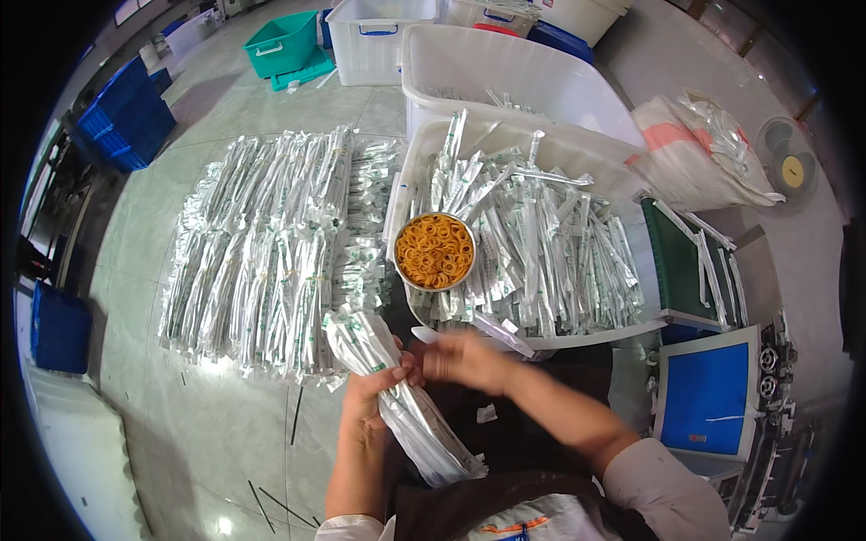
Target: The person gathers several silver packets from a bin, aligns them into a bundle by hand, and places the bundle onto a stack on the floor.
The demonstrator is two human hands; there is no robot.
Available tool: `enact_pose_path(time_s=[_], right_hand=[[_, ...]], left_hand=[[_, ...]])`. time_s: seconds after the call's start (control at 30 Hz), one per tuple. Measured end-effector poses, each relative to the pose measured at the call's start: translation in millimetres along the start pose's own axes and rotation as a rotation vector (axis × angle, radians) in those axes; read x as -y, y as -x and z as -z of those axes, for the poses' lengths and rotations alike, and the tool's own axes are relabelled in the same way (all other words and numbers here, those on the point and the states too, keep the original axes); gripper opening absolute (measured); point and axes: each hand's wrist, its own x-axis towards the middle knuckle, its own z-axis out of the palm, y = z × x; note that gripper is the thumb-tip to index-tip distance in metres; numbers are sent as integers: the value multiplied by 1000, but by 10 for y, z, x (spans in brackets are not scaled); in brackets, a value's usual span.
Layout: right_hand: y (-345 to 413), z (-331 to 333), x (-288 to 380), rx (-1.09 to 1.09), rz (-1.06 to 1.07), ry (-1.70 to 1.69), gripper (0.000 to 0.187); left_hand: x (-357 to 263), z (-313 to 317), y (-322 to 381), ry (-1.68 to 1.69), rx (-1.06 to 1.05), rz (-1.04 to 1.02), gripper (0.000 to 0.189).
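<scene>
My left hand [379,385] grips a bundle of long, thin plastic-wrapped packets [433,433], held at a slant over my lap. Close to its right side is my right hand [467,362], blurred by motion. A small white thing [425,335] shows at the right hand's fingers; whether they hold it or wear it is unclear. Beyond my hands, a round metal bowl of orange-brown rubber bands [434,251] rests at the left side of a white plastic bin [649,270]. Loose wrapped packets [534,243] fill that bin. To the left lie rows of banded packet bundles [270,257].
Behind the near bin stands another white bin [500,61]. A woven sack [697,155] and a fan [788,162] are on the right, above a machine with a blue panel [703,392]. Blue crates [125,118] and a green tub [283,46] stand on the tiled floor.
</scene>
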Motion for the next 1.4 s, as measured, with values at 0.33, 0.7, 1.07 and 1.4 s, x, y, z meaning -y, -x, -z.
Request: enact_pose_path(time_s=[0.33, 0.7, 1.07, 1.4], right_hand=[[-1039, 937, 183, -822, 322, 1364, 9], [29, -159, 300, -442, 516, 988, 8], [183, 319, 485, -811, 652, 1327, 8], [1049, -200, 201, -232, 650, -536, 23]], left_hand=[[148, 40, 41, -77, 23, 65, 49], [164, -208, 62, -410, 56, -72, 33], [450, -524, 135, -247, 615, 210, 56], [616, -86, -68, 168, 807, 349, 51]])
